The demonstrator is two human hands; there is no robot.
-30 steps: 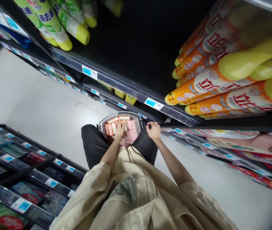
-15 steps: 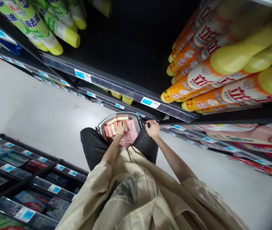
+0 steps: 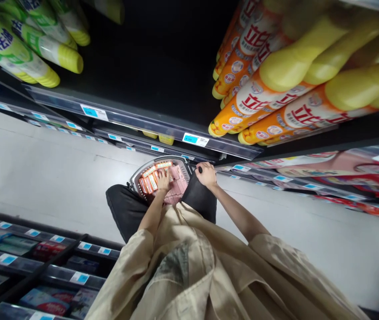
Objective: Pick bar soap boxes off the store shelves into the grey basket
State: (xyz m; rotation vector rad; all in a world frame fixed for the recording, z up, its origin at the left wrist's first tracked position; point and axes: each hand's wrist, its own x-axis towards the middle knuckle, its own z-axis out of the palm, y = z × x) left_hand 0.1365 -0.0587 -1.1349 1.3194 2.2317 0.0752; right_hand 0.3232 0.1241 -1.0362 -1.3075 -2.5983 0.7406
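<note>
A grey shopping basket [image 3: 132,174] stands low between my knees. Orange-and-white small boxes [image 3: 149,183] fill its left and far side, and pink packs [image 3: 177,183] lie in rows on its right. My left hand [image 3: 163,181] reaches into the basket, its fingers stretched over the orange-and-white boxes; the fingertips are small and partly unclear. Beside the basket's right edge, over my right knee, my right hand [image 3: 206,174] is closed. A black rounded piece [image 3: 200,170] shows at its fingers; what it belongs to is hidden.
Ahead is a dark shelf [image 3: 136,75] with price tags along its edge. Orange bottles with yellow caps [image 3: 259,95] lean at its right, green bottles with yellow caps [image 3: 47,46] at its left. Another shelf unit [image 3: 59,266] with boxed goods stands behind at lower left, across the pale floor [image 3: 76,178].
The view has turned slightly, so the shelf and bottles appear farther left. My left hand stays on the orange-and-white boxes in the basket, and my right hand remains closed by the right knee.
</note>
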